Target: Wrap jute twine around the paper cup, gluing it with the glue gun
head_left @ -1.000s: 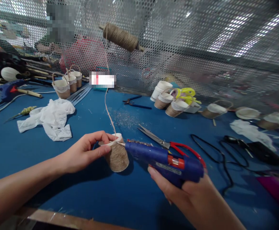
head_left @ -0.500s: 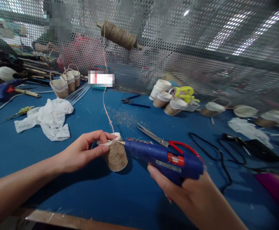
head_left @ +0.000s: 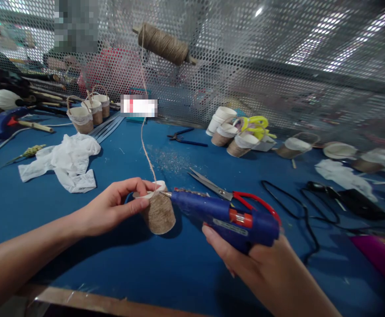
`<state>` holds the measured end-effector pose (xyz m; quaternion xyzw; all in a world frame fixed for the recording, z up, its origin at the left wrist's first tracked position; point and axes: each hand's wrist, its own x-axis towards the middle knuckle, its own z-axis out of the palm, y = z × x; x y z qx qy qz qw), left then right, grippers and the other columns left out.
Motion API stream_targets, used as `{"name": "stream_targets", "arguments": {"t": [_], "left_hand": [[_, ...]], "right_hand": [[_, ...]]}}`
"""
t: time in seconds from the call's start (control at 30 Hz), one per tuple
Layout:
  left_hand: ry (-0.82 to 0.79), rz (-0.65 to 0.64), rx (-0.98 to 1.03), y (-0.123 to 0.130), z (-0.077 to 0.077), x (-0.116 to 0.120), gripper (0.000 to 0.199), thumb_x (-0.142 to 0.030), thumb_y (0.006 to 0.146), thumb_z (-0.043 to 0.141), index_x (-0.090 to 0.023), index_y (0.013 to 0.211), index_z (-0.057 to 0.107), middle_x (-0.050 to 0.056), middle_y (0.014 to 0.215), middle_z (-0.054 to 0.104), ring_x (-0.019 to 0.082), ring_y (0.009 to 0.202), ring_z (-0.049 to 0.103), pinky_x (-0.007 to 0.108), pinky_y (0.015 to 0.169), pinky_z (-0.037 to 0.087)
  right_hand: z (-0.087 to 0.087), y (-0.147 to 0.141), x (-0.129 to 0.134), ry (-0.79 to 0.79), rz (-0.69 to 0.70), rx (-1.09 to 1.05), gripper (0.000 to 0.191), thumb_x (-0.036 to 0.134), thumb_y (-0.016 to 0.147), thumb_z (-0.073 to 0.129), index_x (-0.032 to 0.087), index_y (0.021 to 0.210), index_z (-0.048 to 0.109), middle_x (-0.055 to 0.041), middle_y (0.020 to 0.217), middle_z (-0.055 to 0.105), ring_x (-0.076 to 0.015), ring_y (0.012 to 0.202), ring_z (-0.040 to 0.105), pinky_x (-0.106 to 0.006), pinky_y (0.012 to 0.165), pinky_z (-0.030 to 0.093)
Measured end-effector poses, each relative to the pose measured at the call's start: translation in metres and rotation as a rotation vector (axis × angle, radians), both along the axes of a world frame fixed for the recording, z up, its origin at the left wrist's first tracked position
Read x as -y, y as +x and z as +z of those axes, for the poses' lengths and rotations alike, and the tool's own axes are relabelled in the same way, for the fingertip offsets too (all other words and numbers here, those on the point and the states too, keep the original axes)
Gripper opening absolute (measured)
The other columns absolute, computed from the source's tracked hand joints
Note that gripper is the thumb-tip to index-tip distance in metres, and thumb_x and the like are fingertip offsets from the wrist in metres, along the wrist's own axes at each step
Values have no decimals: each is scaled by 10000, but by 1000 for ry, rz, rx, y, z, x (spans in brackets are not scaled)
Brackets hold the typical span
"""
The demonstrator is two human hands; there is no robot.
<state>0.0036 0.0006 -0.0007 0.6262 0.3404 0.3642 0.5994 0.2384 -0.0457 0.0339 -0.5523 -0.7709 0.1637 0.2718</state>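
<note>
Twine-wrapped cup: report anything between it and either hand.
The blue glue gun in the right hand stands between that hand and the cup, nozzle near the rim. Nothing visible stands between left hand and cup; fingers pinch the rim.

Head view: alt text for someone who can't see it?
The left hand pinches a twine-wrapped white cup at its rim; the right hand holds a blue plastic glue gun, its metal tip by that rim. A beige twine strand rises to a brown twine spool, and red-handled metal scissors lie beyond.
</note>
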Motion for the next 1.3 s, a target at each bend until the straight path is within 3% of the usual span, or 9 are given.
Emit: {"name": "stream_targets", "arguments": {"t": [0.23, 0.43, 0.63, 0.87, 1.03, 1.3], "left_hand": [[-5, -18, 20, 0, 1, 1, 135, -207, 860, 506, -147, 739, 516, 104, 1161, 600, 239, 1237, 432, 392, 1022, 303], [3, -24, 12, 0, 2, 1, 141, -193, 864, 497, -147, 731, 513, 89, 1144, 605, 224, 1218, 450, 372, 1018, 301], [11, -21, -12, -1, 2, 1, 142, -197, 860, 500, -152, 726, 502, 78, 1167, 597, 213, 1166, 487, 369, 988, 327], [2, -10, -27, -1, 3, 1, 139, -208, 854, 510, -154, 727, 497, 84, 1185, 590, 217, 1158, 494, 367, 985, 331], [15, -16, -42, 0, 3, 1, 147, -207, 854, 504, -156, 717, 502, 86, 1184, 602, 222, 1190, 472, 374, 993, 327], [16, -6, -36, 0, 5, 1, 138, -200, 851, 505, -154, 722, 501, 89, 1172, 598, 217, 1156, 500, 361, 979, 342]], "right_hand": [[4, -6, 6, -71, -52, -34, 294, 266, 807, 483, 232, 515, 489, 57, 366, 478, -103, 315, 451, -237, 366, 390], [-1, 0, 0, -45, -3, -21, 276, 284, 789, 513, 234, 520, 474, 61, 342, 455, -114, 331, 466, -239, 368, 393], [-4, 6, -4, 4, -1, -11, 326, 302, 792, 522, 241, 485, 432, 47, 337, 437, -143, 462, 564, -226, 418, 431], [-4, 6, -4, 21, 27, -15, 355, 295, 787, 518, 231, 464, 384, 40, 397, 469, -113, 425, 518, -214, 440, 449], [-5, 7, -2, -21, 5, -9, 290, 333, 805, 496, 221, 541, 461, 42, 424, 500, -104, 377, 484, -221, 402, 431], [5, 4, 0, -155, -42, -19, 360, 300, 806, 506, 233, 465, 413, 53, 346, 453, -104, 333, 450, -228, 366, 393]]}}
